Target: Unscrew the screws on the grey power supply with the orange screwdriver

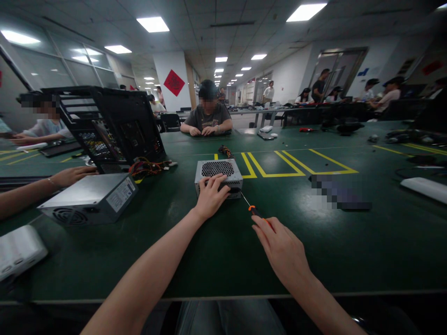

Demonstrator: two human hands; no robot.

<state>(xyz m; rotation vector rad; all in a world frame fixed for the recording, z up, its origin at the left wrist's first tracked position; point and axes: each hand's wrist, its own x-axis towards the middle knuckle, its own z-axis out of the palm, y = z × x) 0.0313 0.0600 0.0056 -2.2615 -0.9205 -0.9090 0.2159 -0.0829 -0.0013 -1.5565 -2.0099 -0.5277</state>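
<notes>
A silver power supply (234,168) with a honeycomb vent on top sits on the green table in front of me. My left hand (210,195) grips its near edge, fingers over the top and thumb low on the front face, beside a dark patch I cannot make out. In my right hand (279,239) is a screwdriver (254,211) with a black and orange handle. Its thin shaft points up and left, with the tip at the power supply's right front corner. Whether the tip sits in a screw cannot be told. Behind the unit lies its cable bundle (226,151).
At left, another person's hand (75,176) is by a second power supply (84,200) and an open black computer case (129,125) with loose cables (148,166). A white power strip (21,251) lies near left; a blurred-out object (342,195) lies right. A person (208,111) sits opposite.
</notes>
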